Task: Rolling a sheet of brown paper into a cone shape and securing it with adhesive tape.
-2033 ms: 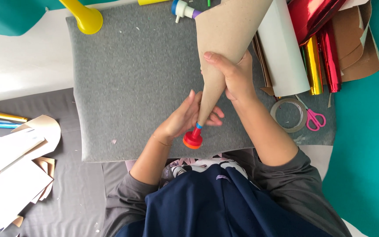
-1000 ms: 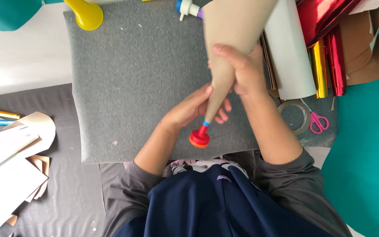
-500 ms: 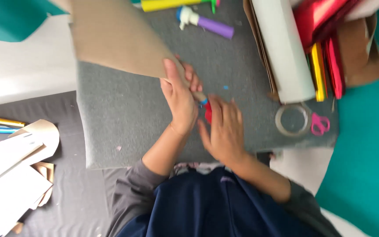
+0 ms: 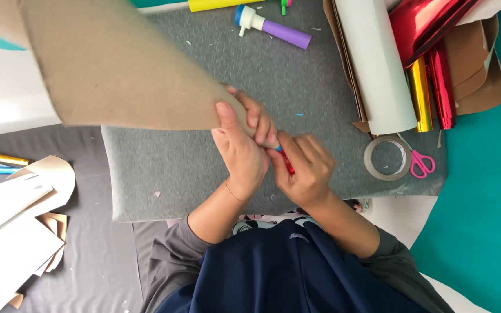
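Holding a large brown paper cone [image 4: 123, 69] by its narrow end, the person works over a grey felt mat [image 4: 320, 75] spread on the table. The left hand [image 4: 240, 148] wraps the cone just short of its tip, thumb lying flat along the seam and fingers curled behind, a close grip on the paper. The right hand [image 4: 304, 165] meets it at the tip, fingers pinched narrowly on a small red piece [image 4: 288, 164] with a speck of blue at its top; most of that piece is hidden by the fingers.

The cone looks light and moderately stiff, like thin card: it keeps its flare unsupported, yet it would likely crease or flatten under a hard squeeze. The narrow end, where the layers overlap, seems the soundest place to hold; the wide mouth would probably buckle. The cone's mouth points away up-left, so whether anything lies inside cannot be told.

Beyond the hands lie a purple glue stick [image 4: 273, 26], a white roll of paper [image 4: 378, 64], rolled red and gold foil [image 4: 430, 69], a ring of clear tape [image 4: 387, 157] and, just beside it, pink scissors [image 4: 418, 162]. Pale card offcuts [image 4: 13, 232] lie well apart at the left.
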